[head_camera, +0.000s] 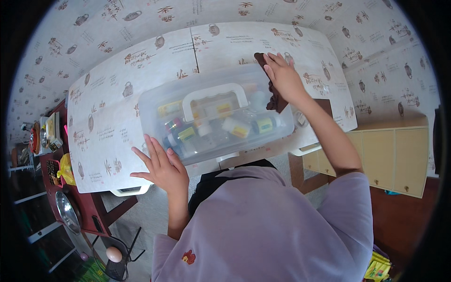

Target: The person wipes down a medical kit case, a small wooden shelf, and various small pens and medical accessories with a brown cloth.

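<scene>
A translucent plastic storage box (165,93) with a white carrying handle (215,89) on its lid lies on the table before me. Through its wall show several small bottles, some with yellow-green labels, such as a white bottle (236,127). My left hand (162,165) is at the box's near left corner, fingers spread, with nothing held; whether the palm presses the wall is hard to tell. At the box's right end, my right hand (284,79) holds a bunched dark brown cloth (275,102) against the lid's edge. Part of the cloth is hidden under the fingers.
The table (105,141) has a printed white covering and a seam. A brown flat item (322,105) and a small round object (300,119) lie right of the box. Left stands a red table (88,211) with a metal basin (67,211); cream cabinets (384,158) are at right.
</scene>
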Demonstrator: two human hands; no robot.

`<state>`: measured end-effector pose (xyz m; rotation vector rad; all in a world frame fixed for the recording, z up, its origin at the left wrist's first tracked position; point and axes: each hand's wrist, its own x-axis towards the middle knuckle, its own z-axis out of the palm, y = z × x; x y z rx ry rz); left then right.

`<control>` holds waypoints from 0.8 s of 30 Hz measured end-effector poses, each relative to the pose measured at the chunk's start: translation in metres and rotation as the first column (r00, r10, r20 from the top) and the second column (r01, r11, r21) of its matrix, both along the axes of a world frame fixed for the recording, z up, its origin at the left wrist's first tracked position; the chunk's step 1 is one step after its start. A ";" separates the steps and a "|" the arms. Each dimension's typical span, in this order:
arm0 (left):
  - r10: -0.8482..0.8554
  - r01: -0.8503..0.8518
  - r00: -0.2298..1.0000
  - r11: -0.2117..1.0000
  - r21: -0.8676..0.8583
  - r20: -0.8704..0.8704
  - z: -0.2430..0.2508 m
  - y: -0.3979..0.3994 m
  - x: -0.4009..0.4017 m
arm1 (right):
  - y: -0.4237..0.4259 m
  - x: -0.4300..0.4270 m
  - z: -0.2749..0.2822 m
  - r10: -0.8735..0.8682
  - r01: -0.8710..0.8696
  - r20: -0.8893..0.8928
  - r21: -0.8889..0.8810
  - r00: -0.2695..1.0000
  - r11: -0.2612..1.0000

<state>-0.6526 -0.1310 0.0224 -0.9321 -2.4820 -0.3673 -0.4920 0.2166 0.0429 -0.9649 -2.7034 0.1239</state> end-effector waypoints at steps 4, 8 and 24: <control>0.031 -0.031 1.000 0.999 0.022 -0.002 -0.003 0.002 0.003 | -0.055 0.031 -0.006 0.005 0.004 -0.140 0.069 0.990 0.998; -0.029 0.029 1.000 0.997 0.065 -0.004 -0.007 -0.001 -0.001 | -0.095 0.053 0.011 0.097 -0.098 -0.093 -0.007 0.991 0.995; -0.025 0.025 1.000 1.000 0.017 -0.017 -0.008 -0.002 -0.002 | -0.030 -0.165 0.025 0.623 -0.587 -0.051 -0.404 0.781 0.702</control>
